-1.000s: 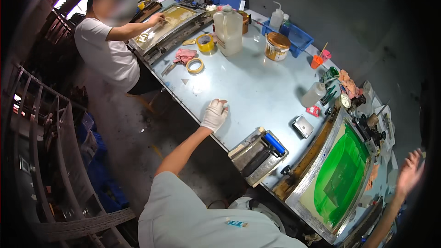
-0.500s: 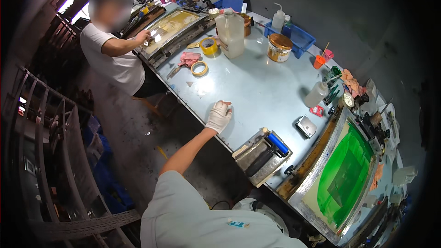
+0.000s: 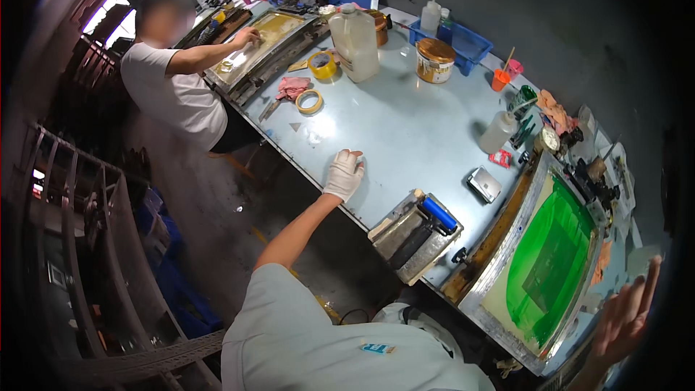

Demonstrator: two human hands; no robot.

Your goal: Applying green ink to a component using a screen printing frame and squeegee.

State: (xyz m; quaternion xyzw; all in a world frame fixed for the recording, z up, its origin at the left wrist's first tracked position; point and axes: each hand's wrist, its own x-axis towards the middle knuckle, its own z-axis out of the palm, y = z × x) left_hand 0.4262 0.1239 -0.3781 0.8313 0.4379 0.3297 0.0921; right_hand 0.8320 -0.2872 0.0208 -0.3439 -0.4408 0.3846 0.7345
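Note:
My left hand (image 3: 343,176), in a white glove with bare fingertips, rests on the light blue table (image 3: 394,130) near its front edge. Its fingers are curled in, and whatever they may hold is hidden. My bare right hand (image 3: 624,315) is raised at the far right, fingers stretched out and nothing in it. It is beside a metal-framed printing screen (image 3: 499,286) with green ink (image 3: 561,261) spread over its mesh. Nearer my left hand lies a metal plate (image 3: 427,264) bearing a blue-sleeved roller (image 3: 439,214). A small silver box (image 3: 483,185) sits beyond it.
Across the table stand a cloudy plastic jug (image 3: 355,43), a brown-lidded tub (image 3: 435,60), a squeeze bottle (image 3: 499,132) and a blue tray (image 3: 470,51). Tape rolls (image 3: 322,65) and a pink rag (image 3: 293,88) lie at left. A co-worker (image 3: 174,87) leans over another screen (image 3: 268,36).
My right hand has come into view at the right, raised with fingers extended. My left hand stays at nearly the same spot on the table. The co-worker's hand has moved farther across their screen.

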